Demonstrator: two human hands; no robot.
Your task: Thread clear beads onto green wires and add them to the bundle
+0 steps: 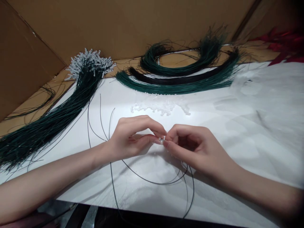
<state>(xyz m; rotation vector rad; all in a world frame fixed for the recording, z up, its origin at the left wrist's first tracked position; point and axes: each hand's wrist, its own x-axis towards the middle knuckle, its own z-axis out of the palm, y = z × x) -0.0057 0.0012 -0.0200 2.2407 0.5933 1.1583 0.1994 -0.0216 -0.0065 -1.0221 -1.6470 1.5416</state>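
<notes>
My left hand [133, 137] and my right hand [190, 145] meet fingertip to fingertip over a white sheet [237, 126]. Both are closed in a pinch. Between the fingertips sits a tiny clear bead [162, 139] at the end of a thin dark green wire [154, 182]. The wire loops down from my right hand toward the sheet's front edge. A few more loose wires [101, 123] curve up behind my left wrist. A small heap of clear beads [161, 106] lies just beyond my hands.
A thick bundle of green wires with white bead tips [71, 98] fans out at the left. Curved bundles of bare green and black wires [180, 76] lie at the back. Brown cardboard walls [130, 25] enclose the space. Red material [285, 44] shows at the far right.
</notes>
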